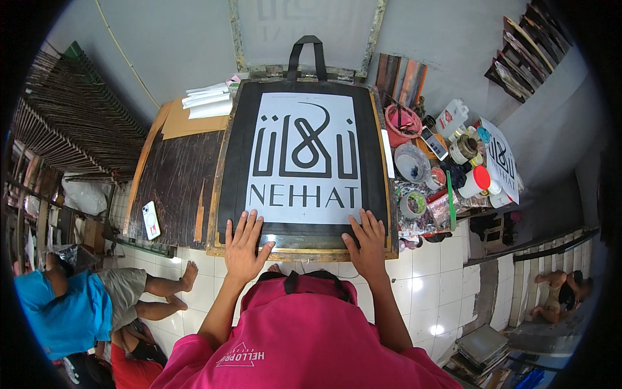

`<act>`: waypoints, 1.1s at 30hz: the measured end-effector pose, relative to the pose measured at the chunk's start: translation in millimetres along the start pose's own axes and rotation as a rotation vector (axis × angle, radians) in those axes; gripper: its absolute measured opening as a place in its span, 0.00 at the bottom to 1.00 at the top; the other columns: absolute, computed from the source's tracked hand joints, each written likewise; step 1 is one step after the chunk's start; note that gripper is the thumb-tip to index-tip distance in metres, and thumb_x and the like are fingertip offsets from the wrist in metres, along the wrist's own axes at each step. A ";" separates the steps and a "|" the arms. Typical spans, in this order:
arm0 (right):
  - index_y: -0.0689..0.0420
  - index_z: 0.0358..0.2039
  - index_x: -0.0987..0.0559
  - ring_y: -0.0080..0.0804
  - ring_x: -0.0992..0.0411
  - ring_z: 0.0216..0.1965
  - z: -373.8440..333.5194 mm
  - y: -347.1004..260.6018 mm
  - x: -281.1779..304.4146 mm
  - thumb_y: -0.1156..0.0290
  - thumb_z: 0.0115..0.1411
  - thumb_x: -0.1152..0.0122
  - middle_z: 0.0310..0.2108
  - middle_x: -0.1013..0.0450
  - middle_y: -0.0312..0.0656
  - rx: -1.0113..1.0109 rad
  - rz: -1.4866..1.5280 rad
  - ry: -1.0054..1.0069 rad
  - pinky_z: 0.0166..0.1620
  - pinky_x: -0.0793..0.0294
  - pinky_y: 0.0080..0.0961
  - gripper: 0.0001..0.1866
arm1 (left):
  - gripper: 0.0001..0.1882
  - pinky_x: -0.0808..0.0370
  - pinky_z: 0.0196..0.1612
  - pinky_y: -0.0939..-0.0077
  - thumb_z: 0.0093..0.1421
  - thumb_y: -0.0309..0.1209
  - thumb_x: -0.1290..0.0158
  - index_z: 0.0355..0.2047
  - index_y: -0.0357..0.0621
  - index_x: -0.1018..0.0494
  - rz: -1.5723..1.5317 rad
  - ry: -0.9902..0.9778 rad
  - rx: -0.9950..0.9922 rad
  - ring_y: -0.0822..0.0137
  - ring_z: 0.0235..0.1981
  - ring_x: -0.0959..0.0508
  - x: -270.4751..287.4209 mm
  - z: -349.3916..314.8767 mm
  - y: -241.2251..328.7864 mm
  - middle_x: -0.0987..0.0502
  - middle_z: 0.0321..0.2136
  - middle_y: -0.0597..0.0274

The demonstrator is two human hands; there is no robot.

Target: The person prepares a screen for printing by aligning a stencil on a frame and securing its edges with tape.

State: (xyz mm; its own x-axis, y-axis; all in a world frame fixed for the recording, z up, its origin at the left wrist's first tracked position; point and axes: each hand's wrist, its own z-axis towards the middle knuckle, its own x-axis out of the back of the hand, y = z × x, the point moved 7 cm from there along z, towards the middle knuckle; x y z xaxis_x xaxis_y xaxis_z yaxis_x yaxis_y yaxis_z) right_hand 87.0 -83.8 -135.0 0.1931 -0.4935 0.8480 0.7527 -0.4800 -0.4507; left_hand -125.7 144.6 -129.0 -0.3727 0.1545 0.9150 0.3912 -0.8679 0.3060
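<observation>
A black fabric tote bag lies flat on a wood-edged board, its handle stretched away from me at the far end. On the bag rests a white paper sheet printed with a large black looping design and a row of letters below. My left hand lies palm down with fingers spread at the near left corner of the sheet. Over the near right corner, my right hand is likewise flat, fingertips on the sheet's edge and the bag. Nothing is gripped in either hand.
Behind the board stands a framed printing screen. Left is a dark wooden table with a phone and papers. Jars, a pink bucket and a red-lidded tub crowd the right. People sit on both sides.
</observation>
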 end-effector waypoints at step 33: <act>0.56 0.66 0.24 0.54 0.45 0.76 3.1 -3.6 1.3 0.60 0.70 0.38 0.73 0.39 0.53 -0.036 -0.020 -0.067 0.75 0.54 0.56 0.27 | 0.34 0.54 0.77 0.45 0.68 0.51 0.45 0.68 0.43 0.29 -0.042 0.075 -0.003 0.55 0.75 0.39 4.7 -3.3 -3.1 0.34 0.72 0.56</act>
State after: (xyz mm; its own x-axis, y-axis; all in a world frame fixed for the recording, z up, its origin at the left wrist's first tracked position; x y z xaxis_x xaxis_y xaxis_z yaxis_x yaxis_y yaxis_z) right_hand 86.5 -80.5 -131.4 0.2212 -0.4342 0.8732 0.7336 -0.5159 -0.4424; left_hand -131.4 146.4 -126.5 -0.4505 0.1556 0.8791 0.3710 -0.8630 0.3429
